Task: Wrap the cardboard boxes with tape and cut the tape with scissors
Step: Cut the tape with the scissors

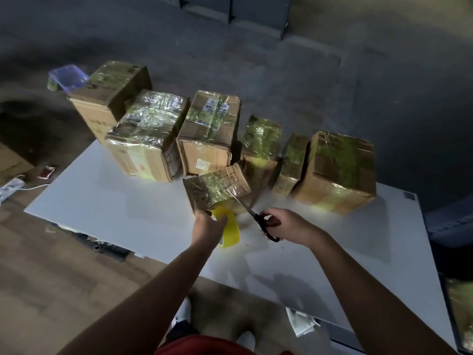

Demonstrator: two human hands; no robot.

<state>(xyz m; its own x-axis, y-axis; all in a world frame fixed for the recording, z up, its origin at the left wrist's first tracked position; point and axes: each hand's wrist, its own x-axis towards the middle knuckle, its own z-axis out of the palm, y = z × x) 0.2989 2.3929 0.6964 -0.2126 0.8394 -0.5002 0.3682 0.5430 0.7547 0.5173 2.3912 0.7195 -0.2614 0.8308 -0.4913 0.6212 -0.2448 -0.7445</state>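
A small cardboard box, partly covered in shiny tape, sits tilted near the middle of the white table. My left hand grips a yellow tape roll just in front of the box. My right hand holds dark-handled scissors. Their blades point up and left at the stretch of tape between the roll and the box. Several taped cardboard boxes stand in a row along the far side of the table.
A clear plastic container sits behind the tallest box at the far left. On the floor to the left lie a white power strip and a small red item. Dark furniture stands at the right edge.
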